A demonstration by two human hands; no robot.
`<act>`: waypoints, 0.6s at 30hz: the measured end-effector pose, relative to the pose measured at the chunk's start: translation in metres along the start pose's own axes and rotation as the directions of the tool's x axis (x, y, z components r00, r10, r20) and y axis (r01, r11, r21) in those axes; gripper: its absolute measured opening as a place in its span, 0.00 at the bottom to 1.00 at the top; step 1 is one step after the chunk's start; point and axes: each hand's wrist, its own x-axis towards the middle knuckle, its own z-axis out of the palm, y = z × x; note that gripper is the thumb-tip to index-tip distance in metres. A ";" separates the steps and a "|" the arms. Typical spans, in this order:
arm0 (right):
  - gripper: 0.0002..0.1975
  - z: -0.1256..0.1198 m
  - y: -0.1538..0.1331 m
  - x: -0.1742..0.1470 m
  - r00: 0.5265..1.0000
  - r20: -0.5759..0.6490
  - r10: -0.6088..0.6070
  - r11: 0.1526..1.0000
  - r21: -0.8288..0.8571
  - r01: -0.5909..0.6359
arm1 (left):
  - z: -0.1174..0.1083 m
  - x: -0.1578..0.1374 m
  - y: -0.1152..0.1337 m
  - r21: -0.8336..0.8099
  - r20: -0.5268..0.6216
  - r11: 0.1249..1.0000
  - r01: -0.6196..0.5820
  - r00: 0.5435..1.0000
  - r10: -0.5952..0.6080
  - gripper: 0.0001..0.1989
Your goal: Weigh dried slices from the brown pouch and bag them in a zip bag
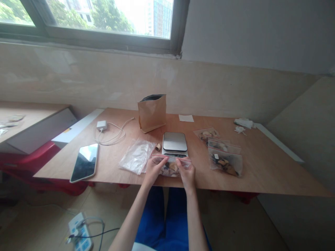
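Observation:
A clear zip bag (171,168) with dark and tan dried pieces in it lies at the table's front edge, before the kitchen scale (175,141). My left hand (154,168) pinches the bag's top edge on the left, thumb along the red seal. My right hand (187,171) pinches the same edge on the right, so the seal runs between both thumbs. The scale's steel plate is bare, and its display is partly hidden behind the bag. Left of the scale are a stack of flat clear bags (138,155) and a small tan piece (158,146).
Filled zip bags (225,161) lie on the right. An open brown paper pouch (153,113) stands at the back, near a white paper (186,118). On the left are a phone (85,162) and a charger (102,125) with cable. Crumpled white gloves or cloth (245,123) lie far right.

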 end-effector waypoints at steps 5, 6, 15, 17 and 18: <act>0.10 0.001 -0.006 0.001 0.998 0.048 0.041 0.999 0.002 -0.041 | -0.001 0.001 0.000 0.005 0.008 1.000 0.008 1.000 -0.008 0.11; 0.09 0.002 -0.008 0.001 0.998 0.056 0.027 1.000 -0.001 -0.027 | -0.001 0.001 0.000 0.008 0.028 1.000 0.009 1.000 -0.009 0.11; 0.06 0.003 -0.015 0.001 0.982 0.146 -0.120 0.990 -0.062 0.130 | -0.002 0.000 0.001 0.095 0.096 0.991 -0.091 0.992 0.081 0.10; 0.06 0.004 -0.011 0.000 0.980 0.137 -0.146 0.985 -0.075 0.157 | -0.002 0.000 0.001 0.094 0.088 0.991 -0.094 0.992 0.086 0.10; 0.06 0.005 -0.008 0.000 0.980 0.127 -0.154 0.983 -0.079 0.165 | -0.002 0.000 0.001 0.092 0.085 0.991 -0.096 0.992 0.089 0.10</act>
